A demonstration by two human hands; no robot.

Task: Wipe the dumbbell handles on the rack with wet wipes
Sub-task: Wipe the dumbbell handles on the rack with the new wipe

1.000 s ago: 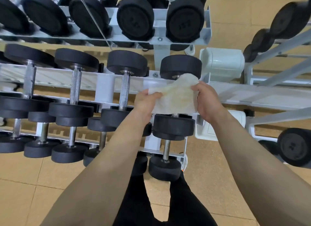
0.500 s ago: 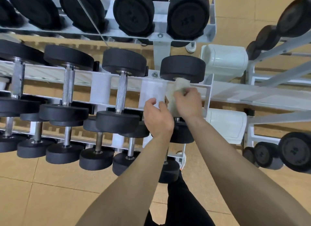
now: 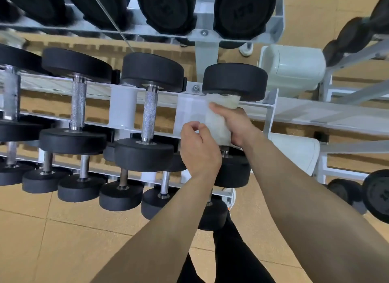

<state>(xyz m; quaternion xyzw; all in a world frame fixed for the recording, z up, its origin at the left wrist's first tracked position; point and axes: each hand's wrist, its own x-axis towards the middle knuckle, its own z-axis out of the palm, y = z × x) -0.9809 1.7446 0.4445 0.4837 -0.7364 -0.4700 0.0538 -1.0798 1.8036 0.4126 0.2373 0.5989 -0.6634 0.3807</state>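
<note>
A white rack (image 3: 294, 114) holds rows of black dumbbells with steel handles. The rightmost dumbbell (image 3: 234, 80) on the middle shelf has a pale wet wipe (image 3: 216, 122) wrapped round its handle. My right hand (image 3: 237, 124) grips the wipe and the handle under it. My left hand (image 3: 200, 150) hovers just left of the wipe with its fingers loosely curled, holding nothing. The neighbouring dumbbell (image 3: 149, 112) to the left shows a bare knurled handle. The wrapped handle itself is hidden by the wipe and my hand.
More dumbbells fill the top shelf (image 3: 168, 28) and the low shelf (image 3: 120, 194). A second rack (image 3: 357, 51) with dumbbells stands at the right. White plastic rack covers (image 3: 294, 66) sit between the racks. Tan floor tiles (image 3: 52, 240) lie below.
The wipe went from spread between both hands to wrapped round the rightmost handle. My right hand closed round it, and my left hand let go and drew back slightly.
</note>
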